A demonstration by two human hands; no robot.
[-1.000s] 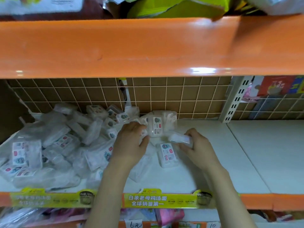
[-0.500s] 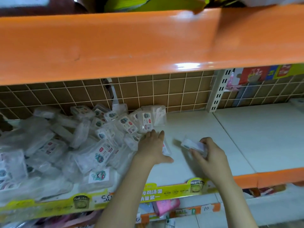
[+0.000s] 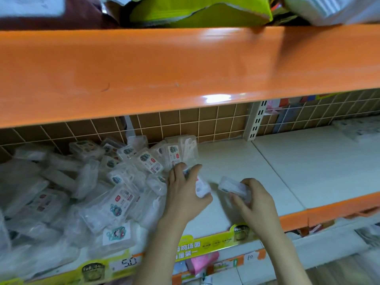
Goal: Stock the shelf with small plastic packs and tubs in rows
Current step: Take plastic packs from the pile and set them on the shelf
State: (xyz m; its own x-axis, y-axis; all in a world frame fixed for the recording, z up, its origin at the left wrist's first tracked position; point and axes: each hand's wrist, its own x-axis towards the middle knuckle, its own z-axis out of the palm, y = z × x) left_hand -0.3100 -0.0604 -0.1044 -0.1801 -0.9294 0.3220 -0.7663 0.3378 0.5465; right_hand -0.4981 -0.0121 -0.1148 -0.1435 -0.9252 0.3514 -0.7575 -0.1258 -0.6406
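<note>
I note my left hand [image 3: 185, 194] clasping a labelled pack [image 3: 200, 185] at the heap's [image 3: 86, 182] right fringe, my right hand [image 3: 254, 199] pinching a clear tub [image 3: 233, 187] over bare shelf [image 3: 236, 161] mid-depth, apparently poised for rowing up.

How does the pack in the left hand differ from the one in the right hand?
The pack under the left hand, pack, shows a printed red-and-white label and lies on the white shelf; the right hand holds its pack raised and tilted, showing plain clear plastic. Both are small clear plastic cases.
</note>
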